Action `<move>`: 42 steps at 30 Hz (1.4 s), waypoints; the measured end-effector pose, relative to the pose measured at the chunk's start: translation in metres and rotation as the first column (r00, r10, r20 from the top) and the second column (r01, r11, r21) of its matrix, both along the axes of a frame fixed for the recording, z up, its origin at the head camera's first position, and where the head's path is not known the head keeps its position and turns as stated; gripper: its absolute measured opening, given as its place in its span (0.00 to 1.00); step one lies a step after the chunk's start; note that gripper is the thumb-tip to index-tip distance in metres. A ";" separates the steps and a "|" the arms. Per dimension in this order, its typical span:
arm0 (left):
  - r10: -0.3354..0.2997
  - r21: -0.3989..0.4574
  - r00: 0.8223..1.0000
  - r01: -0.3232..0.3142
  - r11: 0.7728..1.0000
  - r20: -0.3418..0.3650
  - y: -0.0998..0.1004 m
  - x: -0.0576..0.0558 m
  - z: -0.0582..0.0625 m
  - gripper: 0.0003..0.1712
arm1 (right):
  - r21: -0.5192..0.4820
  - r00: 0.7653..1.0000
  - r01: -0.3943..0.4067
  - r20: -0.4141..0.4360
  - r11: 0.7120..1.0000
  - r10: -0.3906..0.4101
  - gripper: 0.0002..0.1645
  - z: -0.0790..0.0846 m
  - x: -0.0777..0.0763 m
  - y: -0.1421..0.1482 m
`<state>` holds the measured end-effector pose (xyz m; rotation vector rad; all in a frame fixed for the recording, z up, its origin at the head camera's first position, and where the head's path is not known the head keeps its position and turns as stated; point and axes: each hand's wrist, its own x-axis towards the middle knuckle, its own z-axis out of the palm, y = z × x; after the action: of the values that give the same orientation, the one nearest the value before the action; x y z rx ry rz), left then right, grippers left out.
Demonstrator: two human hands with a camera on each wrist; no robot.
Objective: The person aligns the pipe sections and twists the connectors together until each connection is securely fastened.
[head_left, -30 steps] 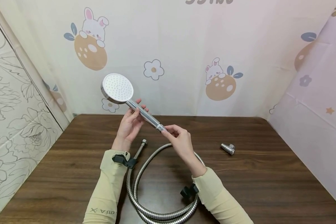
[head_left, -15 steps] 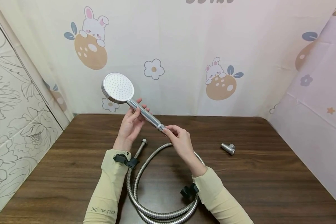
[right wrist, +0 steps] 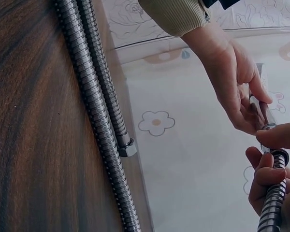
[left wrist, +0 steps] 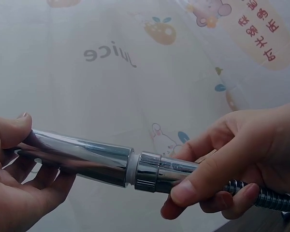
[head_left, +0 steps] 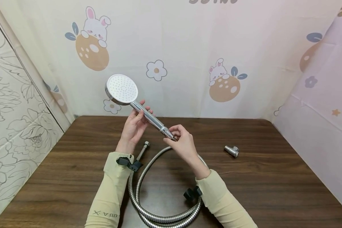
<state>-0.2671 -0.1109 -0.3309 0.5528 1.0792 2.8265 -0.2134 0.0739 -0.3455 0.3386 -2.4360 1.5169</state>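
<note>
A chrome hand shower with a white nozzle face is held tilted above the table. My left hand grips its handle between thumb and fingers. At the handle's lower end, my right hand holds the chrome end nut of the metal shower hose, thumb on one side and fingers on the other. In the left wrist view the nut meets the handle, with a pale ring showing at the joint. Part of the hose runs behind my right hand in the head view.
The hose lies coiled on the dark wooden table, its other end nut loose near my left wrist. A small chrome fitting lies to the right. A patterned curtain hangs behind the table.
My right thumb and fingers have spread and shifted round the end nut, so more of it shows. The hand shower has moved very slightly right.
</note>
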 end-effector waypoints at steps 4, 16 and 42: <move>-0.007 0.002 1.000 0.007 1.000 -0.003 0.000 0.000 0.000 0.25 | -0.013 1.000 0.016 0.003 1.000 -0.016 0.18 -0.001 -0.001 0.000; 0.013 -0.024 1.000 -0.013 1.000 0.000 -0.002 -0.001 0.000 0.24 | -0.060 1.000 0.001 0.029 0.998 0.000 0.15 -0.002 -0.003 0.002; 0.040 -0.063 0.999 -0.040 0.997 0.008 -0.003 0.000 0.002 0.22 | -0.088 0.999 -0.005 0.034 0.996 0.008 0.12 -0.001 -0.002 0.002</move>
<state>-0.2674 -0.1135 -0.3285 0.5185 1.1860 2.8145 -0.2152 0.0756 -0.3464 0.3056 -2.3868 1.6396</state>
